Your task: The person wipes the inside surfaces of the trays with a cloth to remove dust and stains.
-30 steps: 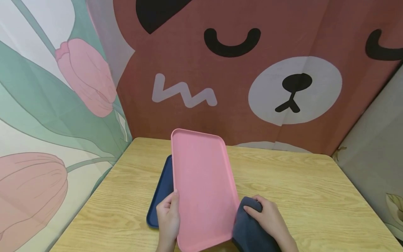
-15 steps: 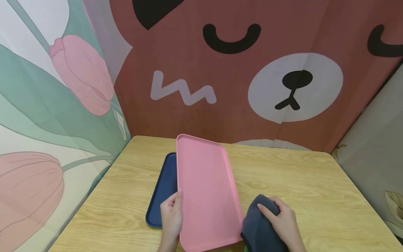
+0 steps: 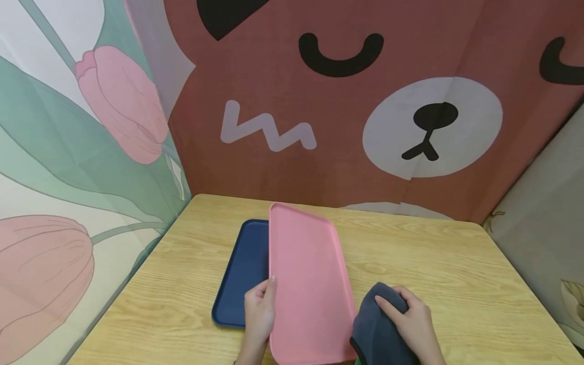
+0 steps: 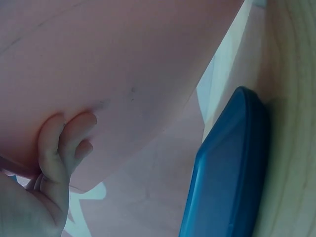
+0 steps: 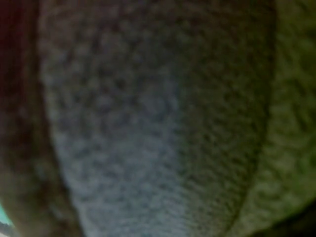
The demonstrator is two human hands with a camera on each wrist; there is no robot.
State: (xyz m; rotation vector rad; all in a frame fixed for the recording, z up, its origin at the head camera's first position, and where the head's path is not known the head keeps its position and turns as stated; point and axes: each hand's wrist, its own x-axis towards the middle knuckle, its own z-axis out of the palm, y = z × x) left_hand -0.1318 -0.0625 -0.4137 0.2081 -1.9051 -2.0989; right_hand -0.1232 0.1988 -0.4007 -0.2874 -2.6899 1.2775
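Observation:
A pink rectangular tray (image 3: 310, 284) is held tilted up off the table by my left hand (image 3: 260, 309), which grips its left edge. In the left wrist view, several fingers (image 4: 76, 131) press against the tray's underside (image 4: 133, 64). My right hand (image 3: 412, 319) grips a dark grey-blue cloth (image 3: 380, 324) beside the tray's lower right edge; whether the cloth touches the tray cannot be told. Fuzzy cloth fabric (image 5: 138, 118) fills the right wrist view, hiding the fingers there. On the table behind the pink tray lies a dark blue tray (image 3: 244, 268), partly covered by it.
The wooden table (image 3: 433, 258) spreads out to both sides of the trays. A hanging with a cartoon bear (image 3: 337, 172) stands along its back edge. A flower-patterned hanging (image 3: 123, 111) closes the left side, and a pale one (image 3: 547, 203) the right.
The pink tray and my left hand have shifted right and slightly down, showing more of the blue tray. My right hand with the cloth has moved right, away from the tray's face.

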